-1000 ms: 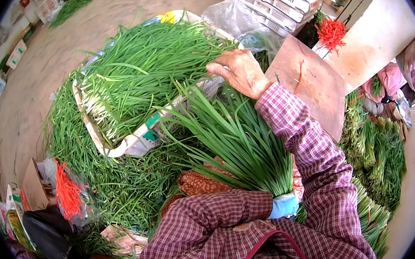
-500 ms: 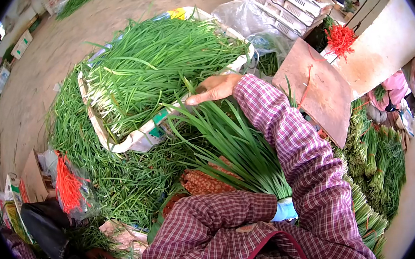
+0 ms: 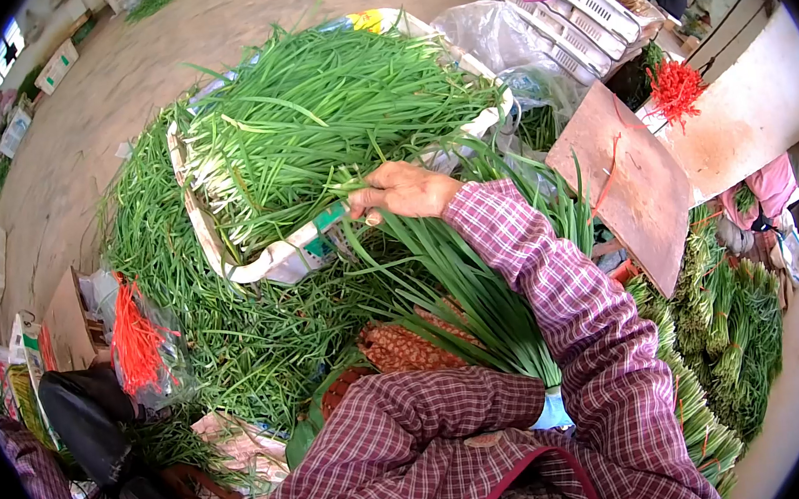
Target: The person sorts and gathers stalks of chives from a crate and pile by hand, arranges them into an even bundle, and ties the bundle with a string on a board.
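A bunch of green garlic chives point(image 3: 485, 289) fans out from my lap, its base in something light blue at the end of my left sleeve. That light blue patch, probably a glove on my left hand point(image 3: 552, 410), closes round the base; the fingers are mostly hidden. My right hand point(image 3: 405, 191) is over the near rim of a white crate point(image 3: 276, 264), thumb and fingers closed on a few chive leaves point(image 3: 345, 183). Loose chives point(image 3: 327, 93) fill the crate, white stems toward the left.
Loose chive leaves point(image 3: 247, 360) are heaped round the crate. Red ties hang at the left point(image 3: 137, 342) and right point(image 3: 676, 91). A square board point(image 3: 624, 184) stands on the right, above tied chive bundles point(image 3: 739, 332). White baskets point(image 3: 580, 30) are stacked behind.
My right hand has turned, and its fingers now close on a few leaves at the crate's near rim. The view has shifted slightly; the bunch stays in my lap.
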`<act>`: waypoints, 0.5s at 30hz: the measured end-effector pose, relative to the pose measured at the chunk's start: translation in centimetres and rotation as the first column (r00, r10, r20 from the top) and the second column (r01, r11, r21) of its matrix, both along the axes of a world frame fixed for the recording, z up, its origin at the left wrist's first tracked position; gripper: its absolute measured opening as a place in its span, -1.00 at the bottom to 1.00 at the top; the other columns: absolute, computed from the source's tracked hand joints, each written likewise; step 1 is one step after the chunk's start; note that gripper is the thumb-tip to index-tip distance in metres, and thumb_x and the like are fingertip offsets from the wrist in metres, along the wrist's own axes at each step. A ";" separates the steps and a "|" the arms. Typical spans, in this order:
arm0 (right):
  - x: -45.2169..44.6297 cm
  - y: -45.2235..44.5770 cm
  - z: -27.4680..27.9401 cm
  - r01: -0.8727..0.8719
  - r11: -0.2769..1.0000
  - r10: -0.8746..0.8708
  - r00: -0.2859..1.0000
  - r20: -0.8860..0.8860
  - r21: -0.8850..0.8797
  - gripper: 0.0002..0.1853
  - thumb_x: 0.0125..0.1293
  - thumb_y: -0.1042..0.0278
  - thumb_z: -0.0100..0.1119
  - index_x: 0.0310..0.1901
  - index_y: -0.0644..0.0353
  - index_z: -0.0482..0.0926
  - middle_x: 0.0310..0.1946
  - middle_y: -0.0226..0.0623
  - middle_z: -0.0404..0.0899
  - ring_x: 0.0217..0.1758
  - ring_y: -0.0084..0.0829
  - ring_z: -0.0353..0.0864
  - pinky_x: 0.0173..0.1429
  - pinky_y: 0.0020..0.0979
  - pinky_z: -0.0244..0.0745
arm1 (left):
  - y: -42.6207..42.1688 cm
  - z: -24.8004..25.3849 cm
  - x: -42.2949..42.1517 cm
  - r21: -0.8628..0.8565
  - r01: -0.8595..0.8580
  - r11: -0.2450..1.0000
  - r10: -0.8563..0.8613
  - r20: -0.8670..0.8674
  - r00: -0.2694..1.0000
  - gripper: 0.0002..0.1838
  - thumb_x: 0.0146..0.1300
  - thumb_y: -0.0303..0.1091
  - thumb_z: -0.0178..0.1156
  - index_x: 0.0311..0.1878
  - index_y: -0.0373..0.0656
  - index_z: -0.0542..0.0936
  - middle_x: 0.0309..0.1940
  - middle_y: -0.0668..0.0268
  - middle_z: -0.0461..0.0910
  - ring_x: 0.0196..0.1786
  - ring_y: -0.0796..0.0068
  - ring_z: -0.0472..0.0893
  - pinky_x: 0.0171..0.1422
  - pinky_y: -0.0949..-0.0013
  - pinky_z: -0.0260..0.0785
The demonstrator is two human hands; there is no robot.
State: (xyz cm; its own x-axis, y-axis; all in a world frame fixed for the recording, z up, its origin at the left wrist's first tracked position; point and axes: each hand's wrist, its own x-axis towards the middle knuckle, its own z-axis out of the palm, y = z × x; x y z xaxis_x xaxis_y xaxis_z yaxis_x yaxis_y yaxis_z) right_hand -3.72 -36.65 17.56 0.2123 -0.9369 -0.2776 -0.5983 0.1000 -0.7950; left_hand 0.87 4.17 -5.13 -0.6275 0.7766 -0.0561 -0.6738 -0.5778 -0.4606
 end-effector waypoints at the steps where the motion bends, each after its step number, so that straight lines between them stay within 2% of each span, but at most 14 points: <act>1: 0.0 0.3 0.2 0.040 0.996 -0.035 0.998 0.059 -0.085 -0.55 0.43 -0.02 -0.01 -0.21 0.27 0.64 -0.30 -0.29 0.69 -0.27 -0.52 0.60 -0.02 -0.38 0.48 | 0.0 0.1 0.0 0.000 0.002 1.000 -0.002 -0.003 1.000 -0.54 0.35 0.02 -0.10 -0.01 -0.16 0.55 -0.19 0.17 0.59 -0.10 0.09 0.58 0.15 -0.04 0.40; 2: 0.0 0.5 0.4 0.042 0.995 -0.037 0.998 0.059 -0.086 -0.55 0.43 -0.02 -0.01 -0.21 0.27 0.64 -0.30 -0.29 0.69 -0.27 -0.52 0.60 -0.02 -0.38 0.48 | 0.0 0.2 0.0 -0.007 0.000 1.000 0.000 -0.005 1.000 -0.54 0.35 0.02 -0.10 -0.01 -0.16 0.55 -0.19 0.16 0.59 -0.10 0.09 0.58 0.15 -0.04 0.40; 5: -0.1 1.3 1.1 0.067 0.915 -0.187 0.945 -0.270 -0.397 -0.59 0.40 0.06 -0.02 -0.43 0.15 0.67 -0.61 -0.41 0.66 -0.45 -0.35 0.67 -0.23 -0.28 0.54 | 0.1 0.1 0.0 -0.017 -0.003 1.000 0.002 -0.015 1.000 -0.54 0.35 0.02 -0.11 -0.02 -0.16 0.55 -0.19 0.16 0.59 -0.11 0.09 0.58 0.15 -0.04 0.40; 7: -0.5 1.1 0.8 0.116 0.874 -0.250 0.941 -0.230 -0.473 -0.61 0.39 0.08 0.00 -0.47 0.10 0.67 -0.64 -0.47 0.64 -0.50 -0.40 0.66 -0.23 -0.27 0.54 | 0.2 -0.1 0.2 -0.033 -0.006 0.999 0.006 -0.023 1.000 -0.54 0.35 0.03 -0.11 -0.02 -0.16 0.54 -0.19 0.16 0.59 -0.11 0.08 0.58 0.15 -0.04 0.40; 10: -2.7 -0.6 1.8 0.238 0.714 -0.456 0.871 -0.180 -0.659 -0.61 0.39 0.12 -0.03 -0.52 0.06 0.64 -0.70 -0.47 0.60 -0.59 -0.42 0.62 -0.37 -0.32 0.54 | 0.3 -0.4 0.5 -0.055 0.005 0.998 -0.006 -0.035 0.999 -0.54 0.35 0.03 -0.11 -0.02 -0.16 0.54 -0.20 0.15 0.59 -0.11 0.08 0.58 0.15 -0.04 0.40; 11: -3.5 -1.5 4.4 0.338 0.666 -0.495 0.867 -0.056 -0.665 -0.60 0.41 0.13 -0.09 -0.49 0.10 0.63 -0.72 -0.48 0.57 -0.65 -0.44 0.57 -0.40 -0.37 0.56 | 0.3 -0.6 0.5 -0.060 0.007 0.998 -0.009 -0.037 0.999 -0.54 0.35 0.03 -0.11 -0.02 -0.16 0.54 -0.20 0.15 0.59 -0.11 0.08 0.58 0.15 -0.04 0.40; 12: -3.7 -3.0 5.8 0.251 0.506 -0.589 0.799 -0.118 -0.825 -0.56 0.43 0.11 -0.14 -0.50 0.12 0.62 -0.73 -0.51 0.55 -0.68 -0.52 0.53 -0.40 -0.39 0.56 | 0.5 -0.6 0.6 -0.066 0.008 0.998 -0.011 -0.042 0.999 -0.53 0.35 0.03 -0.11 -0.02 -0.16 0.54 -0.20 0.15 0.59 -0.11 0.07 0.58 0.15 -0.04 0.40; 13: -3.7 -3.6 8.3 0.440 0.607 -0.585 0.811 0.002 -0.662 -0.57 0.42 0.05 -0.08 -0.46 0.11 0.64 -0.72 -0.49 0.55 -0.64 -0.56 0.55 -0.35 -0.37 0.55 | 0.5 -0.8 0.7 -0.072 0.007 0.997 -0.010 -0.045 0.999 -0.53 0.35 0.03 -0.11 -0.02 -0.16 0.54 -0.20 0.15 0.59 -0.11 0.07 0.58 0.15 -0.04 0.40; 14: -3.5 -3.3 10.5 0.443 0.640 -0.596 0.802 -0.042 -0.628 -0.53 0.38 -0.12 -0.02 -0.40 0.09 0.68 -0.68 -0.46 0.59 -0.57 -0.56 0.60 -0.24 -0.34 0.56 | 0.9 -1.1 0.7 -0.082 0.011 0.997 -0.015 -0.052 0.999 -0.53 0.35 0.03 -0.11 -0.02 -0.16 0.54 -0.20 0.15 0.59 -0.11 0.07 0.59 0.15 -0.04 0.40; 15: -3.7 -2.7 11.5 0.450 0.633 -0.605 0.795 -0.041 -0.630 -0.53 0.38 -0.12 -0.02 -0.40 0.09 0.68 -0.68 -0.46 0.59 -0.57 -0.56 0.60 -0.24 -0.34 0.56 | 0.8 -0.9 0.7 -0.094 0.014 0.996 -0.019 -0.059 0.998 -0.53 0.35 0.03 -0.11 -0.02 -0.16 0.54 -0.20 0.15 0.59 -0.11 0.07 0.59 0.15 -0.04 0.40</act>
State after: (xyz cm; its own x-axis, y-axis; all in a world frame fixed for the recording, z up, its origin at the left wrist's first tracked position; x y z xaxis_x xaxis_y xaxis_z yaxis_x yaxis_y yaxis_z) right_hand -7.38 -39.34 29.05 -0.3654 -0.8557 0.3665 -0.7543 0.0415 -0.6552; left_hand 1.61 4.96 -6.05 -0.6190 0.7801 -0.0915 -0.7084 -0.6048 -0.3640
